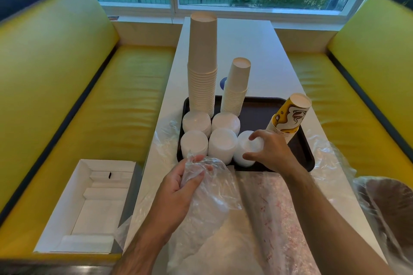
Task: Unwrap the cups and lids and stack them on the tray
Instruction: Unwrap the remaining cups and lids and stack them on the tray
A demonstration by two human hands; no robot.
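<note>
White lid stack (245, 148) sits on the tray (309, 154), clasped by the right hand (271, 149); left hand (178, 183) clutches plastic wrap (214, 185). Just beyond the right hand, the printed cups (289, 118) lean; a knock from withdrawing fingers could topple them.
</note>
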